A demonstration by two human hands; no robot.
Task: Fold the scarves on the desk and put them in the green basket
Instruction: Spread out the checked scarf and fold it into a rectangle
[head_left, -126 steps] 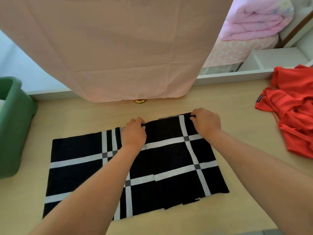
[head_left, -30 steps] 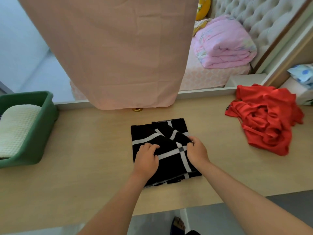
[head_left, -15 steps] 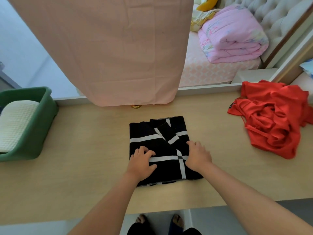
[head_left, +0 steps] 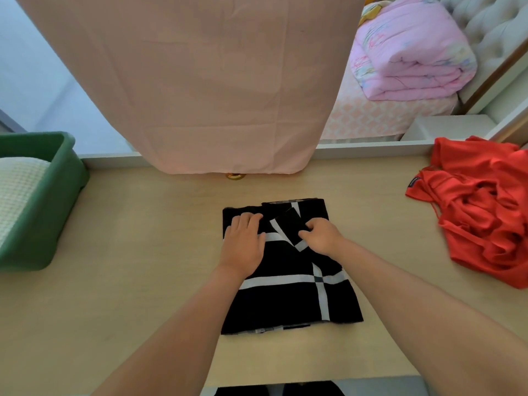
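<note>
Black scarf [head_left: 288, 298] partly under left hand [head_left: 243, 241]

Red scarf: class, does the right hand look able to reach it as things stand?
Probably yes: only bare desk lies between the right hand and the red scarf, though its fingers now pinch the black scarf.

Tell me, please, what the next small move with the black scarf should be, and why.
Probably draw the skewed flap out flat toward the far right corner. The right hand pinches that flap, which lies diagonally across the black scarf, while the left hand presses flat on its far left part. Squaring it looks needed before the scarf goes into the green basket.
</note>
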